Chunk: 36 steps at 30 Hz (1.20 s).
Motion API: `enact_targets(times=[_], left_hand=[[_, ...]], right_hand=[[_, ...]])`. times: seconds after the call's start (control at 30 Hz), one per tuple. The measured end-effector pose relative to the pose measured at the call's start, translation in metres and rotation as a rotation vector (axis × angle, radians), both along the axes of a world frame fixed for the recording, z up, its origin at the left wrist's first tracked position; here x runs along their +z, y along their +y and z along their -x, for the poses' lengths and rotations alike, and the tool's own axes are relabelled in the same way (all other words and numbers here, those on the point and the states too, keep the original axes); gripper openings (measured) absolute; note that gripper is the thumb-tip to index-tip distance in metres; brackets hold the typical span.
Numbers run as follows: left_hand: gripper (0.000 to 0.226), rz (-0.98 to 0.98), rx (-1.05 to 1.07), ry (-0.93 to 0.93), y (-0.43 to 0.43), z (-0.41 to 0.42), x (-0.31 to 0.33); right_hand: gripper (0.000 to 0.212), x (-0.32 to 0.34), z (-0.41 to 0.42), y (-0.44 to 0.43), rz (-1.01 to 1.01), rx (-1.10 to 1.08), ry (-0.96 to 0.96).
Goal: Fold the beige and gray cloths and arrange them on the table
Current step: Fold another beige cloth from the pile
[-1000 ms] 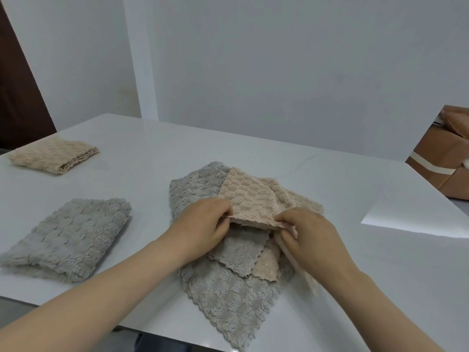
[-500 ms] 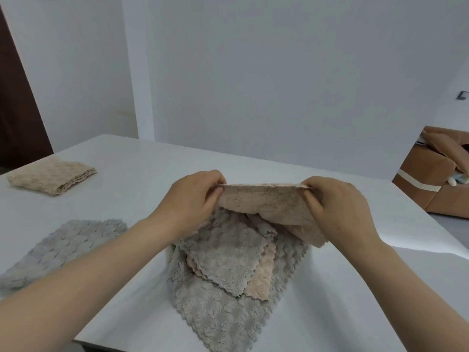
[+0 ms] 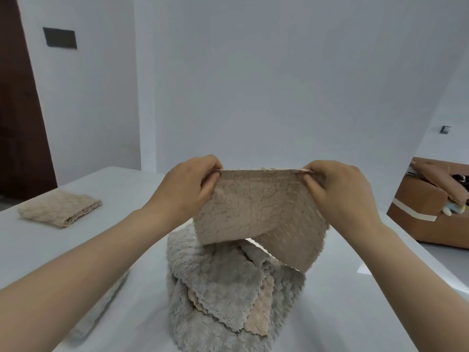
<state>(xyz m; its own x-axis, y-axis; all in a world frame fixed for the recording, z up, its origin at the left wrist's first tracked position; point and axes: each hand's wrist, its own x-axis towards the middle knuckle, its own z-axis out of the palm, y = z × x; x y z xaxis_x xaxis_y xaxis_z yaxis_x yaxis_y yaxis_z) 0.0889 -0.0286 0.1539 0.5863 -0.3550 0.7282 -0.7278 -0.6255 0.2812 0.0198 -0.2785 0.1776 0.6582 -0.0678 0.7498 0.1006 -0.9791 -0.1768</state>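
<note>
Shows more wall [image 3: 279,85] and less of the white table [image 3: 355,313] than half a second ago, with the pile of cloths [image 3: 215,288] unmoved at the near middle. Holds the beige cloth [image 3: 253,209] higher now, clear of the pile and hanging in the air above it instead of trailing down onto it. Hides most of the folded gray cloth [image 3: 100,311] at the left behind the left forearm [image 3: 76,275]; leaves the folded beige cloth [image 3: 61,210] in place at the table's far left. Pinches one upper corner with the left hand [image 3: 185,189] and the other with the right hand [image 3: 340,191], thumb against curled fingers as before, top edge taut and level between them.

Table: smooth, glossy, hard-looking, pale throughout. Pile: soft and rumpled, fluffy gray sheets with scalloped edges, a narrow beige strip showing between the layers. Hanging cloth: plush and short-piled on the near face, doubled over, the rear layer drooping lower at the right with rows of small pale dots and a scalloped hem. Folded beige cloth: a neat flat rectangle, bubbly in texture, stacked layer edges facing right. Beyond the table at the right, a brown sofa [image 3: 431,219] with a pale stripe along its side
</note>
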Motion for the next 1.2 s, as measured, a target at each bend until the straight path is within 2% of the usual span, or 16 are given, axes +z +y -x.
enact_targets(times=[0.23,0.53,0.73,1.0,1.2], left_hand=[[0.010,0.071,-0.019,-0.044,0.000,-0.001,0.030],[0.009,0.228,-0.055,-0.045,-0.004,0.000,0.050],[0.009,0.201,-0.011,0.004,-0.010,-0.010,0.042],[0.011,0.116,0.080,0.055,-0.021,-0.022,0.029],[0.011,0.267,0.006,0.272,-0.029,-0.026,0.024]], right_hand=[[0.024,0.026,0.004,0.001,-0.001,0.003,-0.083],[0.013,0.049,0.011,0.000,-0.122,0.077,-0.141],[0.007,0.044,0.009,-0.005,-0.215,0.066,-0.024],[0.017,0.028,-0.007,-0.013,-0.280,0.020,0.084],[0.010,0.021,-0.014,-0.015,-0.512,0.159,0.245]])
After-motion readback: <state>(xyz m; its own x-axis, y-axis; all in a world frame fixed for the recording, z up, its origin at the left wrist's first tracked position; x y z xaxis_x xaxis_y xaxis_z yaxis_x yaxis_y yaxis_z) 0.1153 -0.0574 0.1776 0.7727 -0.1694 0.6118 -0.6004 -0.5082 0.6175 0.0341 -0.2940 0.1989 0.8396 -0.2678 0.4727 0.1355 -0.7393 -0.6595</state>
